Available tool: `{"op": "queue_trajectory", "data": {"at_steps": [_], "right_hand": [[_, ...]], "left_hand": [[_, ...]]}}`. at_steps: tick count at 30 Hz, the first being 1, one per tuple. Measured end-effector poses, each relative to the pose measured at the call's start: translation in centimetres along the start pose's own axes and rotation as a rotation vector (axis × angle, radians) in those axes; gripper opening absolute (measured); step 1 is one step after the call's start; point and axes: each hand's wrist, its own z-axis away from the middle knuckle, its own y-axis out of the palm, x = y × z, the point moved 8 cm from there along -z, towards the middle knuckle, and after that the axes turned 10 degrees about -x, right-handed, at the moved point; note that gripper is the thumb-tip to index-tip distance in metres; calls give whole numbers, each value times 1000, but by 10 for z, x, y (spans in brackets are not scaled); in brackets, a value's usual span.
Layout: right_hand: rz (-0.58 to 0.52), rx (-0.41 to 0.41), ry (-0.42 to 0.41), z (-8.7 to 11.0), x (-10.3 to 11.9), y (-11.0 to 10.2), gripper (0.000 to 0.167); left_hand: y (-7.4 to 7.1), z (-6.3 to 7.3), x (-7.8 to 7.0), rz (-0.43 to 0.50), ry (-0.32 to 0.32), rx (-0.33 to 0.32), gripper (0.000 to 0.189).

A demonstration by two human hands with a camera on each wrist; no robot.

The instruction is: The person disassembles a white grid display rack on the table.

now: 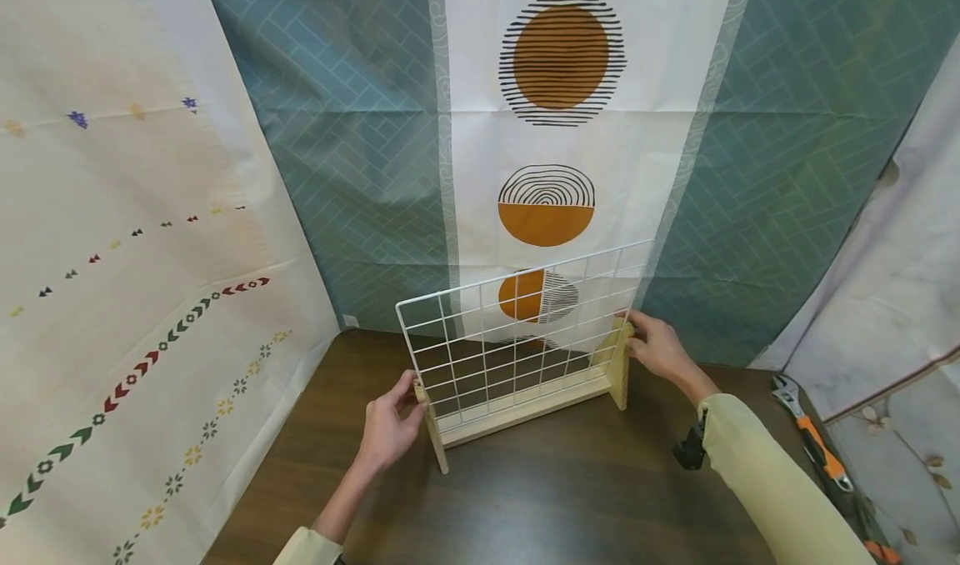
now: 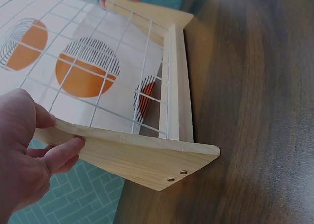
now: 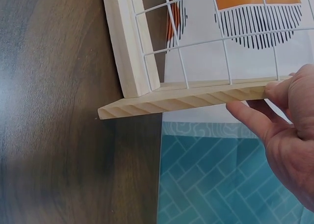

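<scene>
A white wire grid panel (image 1: 498, 332) stands upright, leaning back a little, in a pale wooden stand whose base bar (image 1: 525, 411) joins two side pieces. My left hand (image 1: 387, 422) pinches the top of the left wooden side piece (image 2: 142, 158), thumb on one face and fingers on the other. Two screw heads (image 2: 177, 176) show on that piece's outer face. On the other end, my right hand (image 1: 660, 347) grips the upper part of the right wooden side piece (image 3: 191, 99) between thumb and fingers. Parts of both hands' fingers are hidden behind the wood.
The stand is on a dark brown wooden table (image 1: 525, 498). An adjustable wrench (image 1: 787, 394) and an orange-and-black handled tool (image 1: 821, 452) lie at the right edge. Patterned cloths (image 1: 345, 190) hang behind and at both sides.
</scene>
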Motion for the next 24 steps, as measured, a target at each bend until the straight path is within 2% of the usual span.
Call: {"op": "queue_trajectory", "data": {"at_steps": [8, 16, 24], "right_hand": [[-37, 24, 14, -1, 2, 4, 46], [-82, 22, 23, -3, 4, 8, 45], [-108, 16, 6, -6, 5, 11, 45]], "left_hand": [[-4, 4, 0, 22, 10, -18, 43], [-9, 8, -1, -39, -3, -35, 42], [-14, 11, -3, -50, 13, -46, 42]]}}
